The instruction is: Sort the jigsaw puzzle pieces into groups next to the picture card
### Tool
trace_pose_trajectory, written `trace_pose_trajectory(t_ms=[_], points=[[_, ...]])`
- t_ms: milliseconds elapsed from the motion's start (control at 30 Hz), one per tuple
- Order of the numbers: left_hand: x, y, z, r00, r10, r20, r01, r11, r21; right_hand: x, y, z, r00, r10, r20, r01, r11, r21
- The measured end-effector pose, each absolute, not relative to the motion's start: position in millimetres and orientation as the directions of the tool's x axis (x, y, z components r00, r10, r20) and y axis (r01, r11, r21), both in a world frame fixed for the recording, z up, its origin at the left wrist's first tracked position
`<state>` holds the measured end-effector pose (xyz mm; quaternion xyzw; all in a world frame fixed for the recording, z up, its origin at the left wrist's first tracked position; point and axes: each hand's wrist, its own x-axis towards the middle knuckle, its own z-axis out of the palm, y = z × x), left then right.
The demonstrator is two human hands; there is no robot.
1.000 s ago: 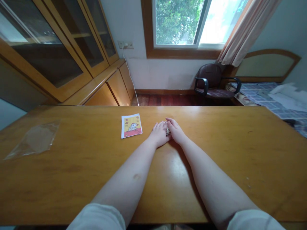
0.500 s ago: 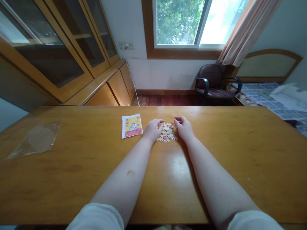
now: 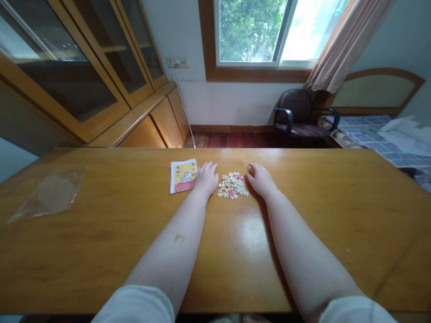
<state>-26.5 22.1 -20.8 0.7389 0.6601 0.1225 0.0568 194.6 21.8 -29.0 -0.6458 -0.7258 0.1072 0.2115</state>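
The left grip (image 3: 206,177) is apart: its fingers are loosely spread, and no piece shows in it. It lies just to the left of the puzzle pieces (image 3: 233,185), its outer side overlapping the right edge of the picture card (image 3: 183,176) in this view; whether it presses on the card, I cannot tell. The right grip (image 3: 260,178) is loosely curled at the other side, its fingertips just beside the heap. Whether thumb and fingers meet there, or pinch anything, is too small to tell.

Between the two hands, the pieces sit in one compact, loose heap on the bench (image 3: 134,251). As far as I can judge, little is done beyond gathering them: they overlap one another, and no joined section can be made out. Most show a pale face, with a few pink and yellow ones among them, so spreading, turning and joining all look to be left. The card lies picture side up, its white duck on yellow and pink in partial view past the left hand.

Farther out, a clear plastic bag (image 3: 54,195) lies flat at the bench's left, well apart from the heap. Beyond the far edge stand a cabinet (image 3: 134,107) and an armchair (image 3: 296,112).
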Motion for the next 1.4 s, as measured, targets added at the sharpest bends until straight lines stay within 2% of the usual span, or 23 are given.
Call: trace_pose_trajectory(t_ms=[133,267,933,1400], points=[[-28.0,25.4,-27.0,0.072,0.997,0.035,0.975,-0.078,0.207,193.5,20.8,-30.7,-0.006,0.999,0.049,0.951,0.021,-0.309],[-26.8,26.0,-31.3,0.094,0.996,0.013,0.978,-0.095,0.187,191.3,19.3,-30.8,-0.026,1.0,-0.013,0.96,0.021,-0.281],[-21.7,26.5,-30.8,0.062,0.998,-0.018,0.988,-0.059,0.144,187.2,19.9,-24.8,0.003,0.993,-0.12,0.985,-0.023,-0.171],[-23.8,26.4,-29.5,0.066,0.998,-0.004,0.977,-0.064,0.204,188.8,21.7,-27.3,-0.004,0.995,-0.097,0.979,-0.016,-0.205]])
